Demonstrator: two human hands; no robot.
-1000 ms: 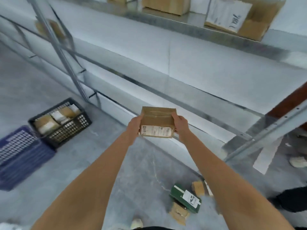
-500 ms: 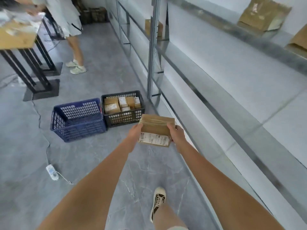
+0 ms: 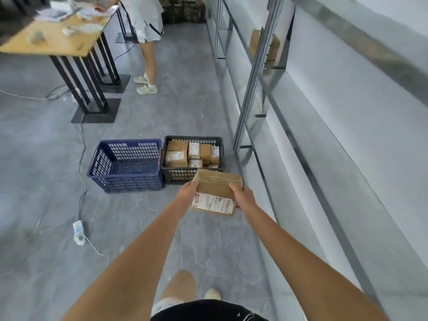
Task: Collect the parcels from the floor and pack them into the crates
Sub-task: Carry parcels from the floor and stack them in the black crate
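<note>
I am holding one cardboard parcel [image 3: 215, 193] out in front of me with both hands, the left hand [image 3: 187, 193] gripping its left edge and the right hand [image 3: 243, 197] gripping its right edge, fingers curled round the sides so that neither hand is free. The parcel is hanging in the air with its white label facing up toward me, just short of the black crate [image 3: 176, 174] and partly covering that crate's near right corner in my view. I am judging the packing as well underway: the black crate is already showing a good number of brown parcels [image 3: 177, 156] standing close together, nearly filling what I can see of its floor, while the blue crate [image 3: 126, 179] touching its left side is showing only its own mesh bottom. So I am reading this parcel as the one in transit, with the setting-down not yet done. Whether it is going to fit in the black crate or is calling for the blue one, I cannot tell from here. No parcels are lying on the stretch of floor [image 3: 46, 205] in view, so I cannot say how many are left to collect. A white power strip [image 3: 78, 230] and its cable are lying on the floor to my left, and another person [image 3: 146, 31] is standing by a wooden table [image 3: 55, 45] further off.
</note>
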